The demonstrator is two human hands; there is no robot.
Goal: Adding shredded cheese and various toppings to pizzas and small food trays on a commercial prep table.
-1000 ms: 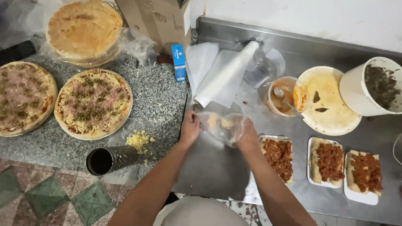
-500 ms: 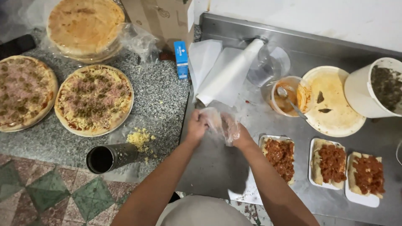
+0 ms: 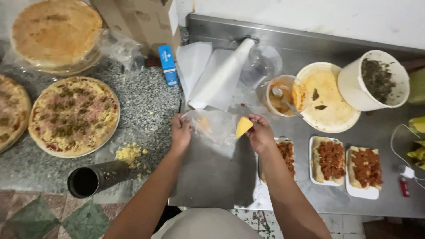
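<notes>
Two bare hands meet over the steel bench: the left hand (image 3: 180,132) pinches the edge of a thin, crinkled clear plastic bag (image 3: 215,127), its grip closed on the film, while the right hand (image 3: 261,132) holds a smooth yellow cheese wedge (image 3: 243,126) between closed fingertips, just at the bag's mouth. Directly beyond the grips lies a white roll of wrap (image 3: 223,75) with its sheet spread flat. Right of the right-hand grip sit three shallow white trays (image 3: 331,160) heaped with coarse red mince, the nearest touching the wrist. Farther off stand a greasy round yellow lid (image 3: 327,97), a sauce tub with a spoon (image 3: 281,95) and a white bucket (image 3: 374,82) of dark herbs. Left of the left-hand grip the steel gives way to speckled grey granite (image 3: 141,106), carrying a round topped pizza (image 3: 73,116), grated crumbs and a dark metal cylinder (image 3: 97,178) on its side. The open room is the bare steel beneath and nearer than the grips, reaching to the bench's front edge.
</notes>
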